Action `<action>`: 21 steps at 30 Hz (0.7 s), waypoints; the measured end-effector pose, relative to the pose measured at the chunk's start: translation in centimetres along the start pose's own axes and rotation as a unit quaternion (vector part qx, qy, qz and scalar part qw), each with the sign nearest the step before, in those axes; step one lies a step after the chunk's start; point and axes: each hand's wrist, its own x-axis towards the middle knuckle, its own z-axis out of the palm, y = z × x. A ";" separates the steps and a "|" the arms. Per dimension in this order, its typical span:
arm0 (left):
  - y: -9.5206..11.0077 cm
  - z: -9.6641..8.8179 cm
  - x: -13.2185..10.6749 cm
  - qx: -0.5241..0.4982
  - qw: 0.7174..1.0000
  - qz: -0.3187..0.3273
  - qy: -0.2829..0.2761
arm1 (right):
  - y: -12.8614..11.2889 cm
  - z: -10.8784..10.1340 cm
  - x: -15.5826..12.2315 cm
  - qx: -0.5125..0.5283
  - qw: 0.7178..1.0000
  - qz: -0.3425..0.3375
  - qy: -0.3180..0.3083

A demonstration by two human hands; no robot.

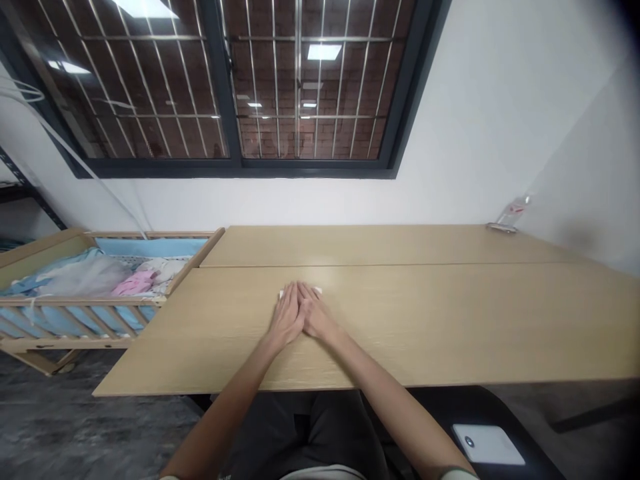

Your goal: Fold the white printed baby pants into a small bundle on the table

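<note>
Even indoor light; lamp reflections (pixel 325 52) glare in window (pixel 225 87); top-right corner dark, blurred; edges stretched.

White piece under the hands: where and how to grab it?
I'd pinch the white piece at its exposed right end, coming from the far side of the table: the left hand and right hand cover its middle, leaving slivers showing. It seems flat; thickness is hidden.

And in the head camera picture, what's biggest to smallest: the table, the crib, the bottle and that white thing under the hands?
Largest to smallest:
1. table
2. crib
3. bottle
Not ranked: white thing. Only bits peek out from under the left hand and right hand, so I can't tell.
</note>
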 end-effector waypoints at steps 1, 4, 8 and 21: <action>-0.1 0.4 0.1 0.005 1.000 0.001 -0.023 | 0.1 0.4 0.0 -0.010 1.000 0.001 -0.023; -0.7 1.0 0.4 0.017 0.998 -0.012 -0.056 | 0.7 1.3 0.3 -0.031 0.997 0.018 -0.062; -2.1 0.6 0.5 0.038 0.996 -0.028 -0.076 | 1.1 1.4 0.5 -0.026 0.997 0.046 -0.062; -3.3 0.1 -0.1 0.078 0.993 -0.022 -0.084 | 3.5 1.1 -0.7 0.081 0.994 0.065 -0.041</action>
